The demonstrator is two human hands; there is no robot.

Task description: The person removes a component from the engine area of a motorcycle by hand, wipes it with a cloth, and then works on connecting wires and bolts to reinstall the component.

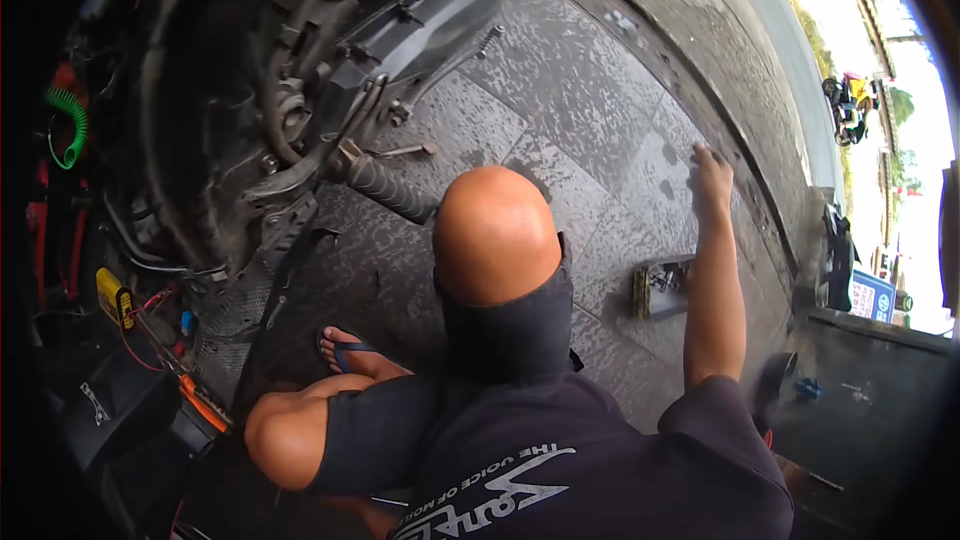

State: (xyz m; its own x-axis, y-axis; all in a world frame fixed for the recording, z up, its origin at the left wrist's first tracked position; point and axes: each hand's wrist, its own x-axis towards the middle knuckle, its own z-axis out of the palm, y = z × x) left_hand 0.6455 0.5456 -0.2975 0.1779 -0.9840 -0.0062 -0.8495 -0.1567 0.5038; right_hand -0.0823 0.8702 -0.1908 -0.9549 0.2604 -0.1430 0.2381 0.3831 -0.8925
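Observation:
My right arm stretches far out over the tiled floor (600,110), and my right hand (713,178) is at its end near the raised edge on the right. Its fingers point away from me and look loosely apart, with nothing visible in them. Dark round stains (668,155) mark the tiles beside the fingertips. My left hand is out of sight. In front of me on the left stands a partly stripped motorbike (230,100), with a ribbed rubber-covered bar (385,190) reaching toward my raised knee.
An open metal box with small parts (662,288) lies under my right forearm. A short tool (405,150) is on the floor by the motorbike. A yellow meter (115,298), an orange-handled tool (205,405) and a green coiled hose (70,130) are at the left.

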